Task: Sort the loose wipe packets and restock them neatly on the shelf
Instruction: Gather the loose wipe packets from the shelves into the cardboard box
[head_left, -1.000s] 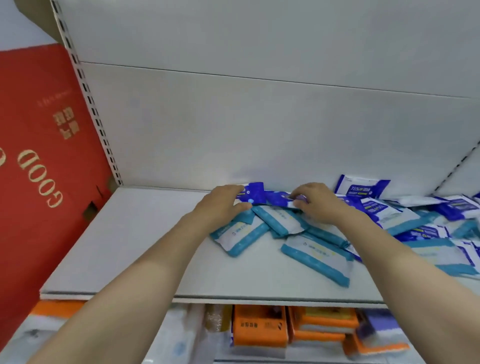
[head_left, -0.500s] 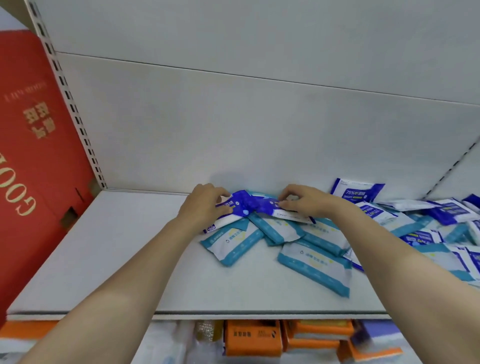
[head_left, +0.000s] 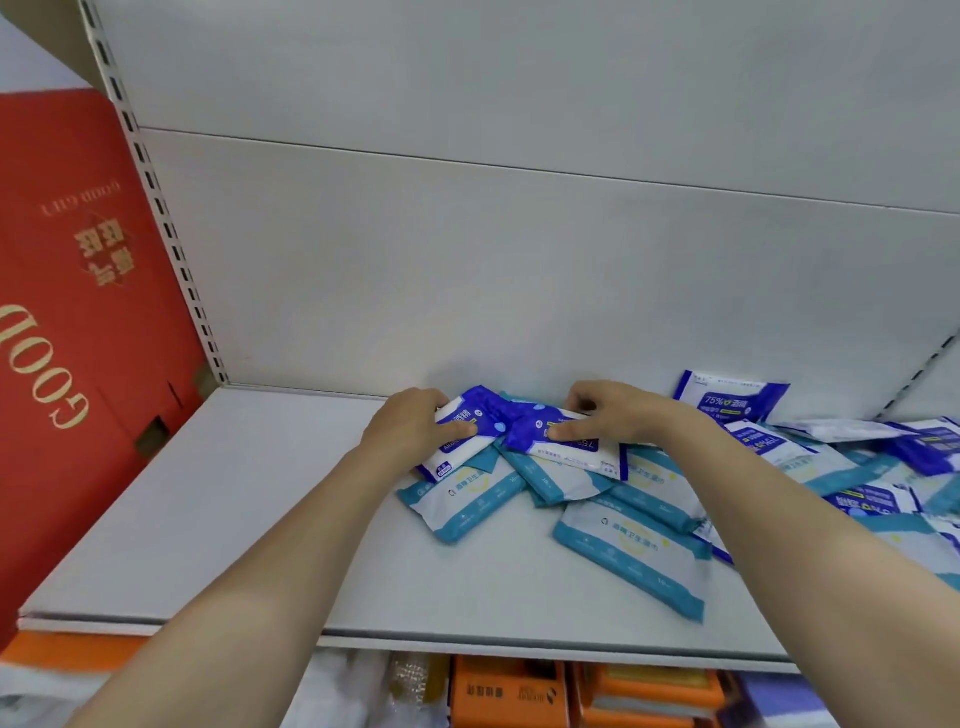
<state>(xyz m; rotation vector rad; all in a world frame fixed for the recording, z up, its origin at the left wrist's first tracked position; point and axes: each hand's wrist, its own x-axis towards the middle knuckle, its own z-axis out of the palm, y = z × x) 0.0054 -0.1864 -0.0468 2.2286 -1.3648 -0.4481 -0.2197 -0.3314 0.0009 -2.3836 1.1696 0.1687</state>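
Observation:
My left hand (head_left: 413, 426) grips a dark-blue-and-white wipe packet (head_left: 470, 441) by its left end, thumb on top. My right hand (head_left: 605, 415) grips a second dark-blue packet (head_left: 566, 447) beside it, thumb pressed on its face. Both packets are lifted slightly over a loose pile of teal-and-white wipe packets (head_left: 460, 501) on the white shelf (head_left: 218, 519). A larger teal packet (head_left: 631, 558) lies nearer the front edge. More dark-blue packets (head_left: 730, 397) lean and lie scattered to the right.
A red gift box with gold lettering (head_left: 67, 338) stands left of the shelf upright. The shelf's back panel (head_left: 467, 260) is close behind the packets. Orange boxes (head_left: 509, 693) fill the shelf below.
Both hands have drawn the two dark-blue packets forward and up off the pile, with thumbs now on top. The view has shifted slightly.

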